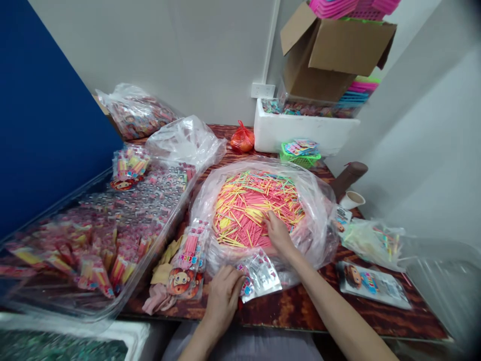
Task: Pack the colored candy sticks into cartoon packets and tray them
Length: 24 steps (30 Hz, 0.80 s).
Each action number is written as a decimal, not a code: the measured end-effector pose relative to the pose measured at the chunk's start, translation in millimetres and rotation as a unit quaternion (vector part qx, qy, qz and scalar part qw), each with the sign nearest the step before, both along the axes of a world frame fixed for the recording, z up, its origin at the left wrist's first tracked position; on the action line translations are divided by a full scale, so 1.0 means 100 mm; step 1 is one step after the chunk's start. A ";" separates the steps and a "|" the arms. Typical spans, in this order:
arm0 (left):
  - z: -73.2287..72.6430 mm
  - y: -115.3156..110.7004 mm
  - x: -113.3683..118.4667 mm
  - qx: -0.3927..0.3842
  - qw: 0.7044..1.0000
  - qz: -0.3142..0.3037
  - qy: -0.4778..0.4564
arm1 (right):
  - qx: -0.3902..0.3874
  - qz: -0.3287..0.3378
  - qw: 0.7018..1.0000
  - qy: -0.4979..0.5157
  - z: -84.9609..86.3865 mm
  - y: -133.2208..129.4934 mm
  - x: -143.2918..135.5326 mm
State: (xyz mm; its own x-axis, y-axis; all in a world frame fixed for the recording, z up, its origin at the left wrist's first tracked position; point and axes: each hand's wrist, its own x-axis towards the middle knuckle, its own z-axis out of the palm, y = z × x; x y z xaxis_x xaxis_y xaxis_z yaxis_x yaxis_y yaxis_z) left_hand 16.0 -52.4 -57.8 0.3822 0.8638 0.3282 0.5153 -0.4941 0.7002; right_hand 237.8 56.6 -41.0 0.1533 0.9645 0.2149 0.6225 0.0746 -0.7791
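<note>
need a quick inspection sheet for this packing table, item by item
surface: dark red-brown wood-grain table, mostly covered.
job's things: big clear plastic bag of pink, yellow and green thin sticks; small clear printed pouch at the near edge.
clutter: clear bin of filled stick packets at left; white foam box, green mesh basket, orange-red knotted bag at the back; flat cartoon pouch at right.
hands: left hand holds the small pouch; right hand rests in the sticks, fingers spread.
cables: nothing seen; white wall socket with nothing plugged in.
surroundings: blue panel at left, open cardboard box above the foam box.
</note>
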 end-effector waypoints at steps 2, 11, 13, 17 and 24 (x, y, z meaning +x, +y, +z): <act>0.00 0.00 0.00 -0.002 1.000 0.002 0.000 | 0.012 0.000 1.000 -0.007 0.06 0.13 0.01; -0.06 0.00 0.00 0.002 1.000 0.003 -0.020 | 0.019 0.002 0.995 0.093 0.18 0.23 0.11; -0.06 0.00 0.00 0.005 1.000 0.001 -0.019 | 0.008 0.006 0.991 0.130 0.14 0.14 0.11; -0.08 0.01 0.00 0.013 1.000 -0.002 -0.015 | -0.037 -0.001 0.953 0.300 0.01 -0.11 0.09; -0.09 0.02 0.00 0.024 1.000 -0.009 -0.010 | -0.033 -0.015 0.936 0.349 -0.26 -0.49 0.02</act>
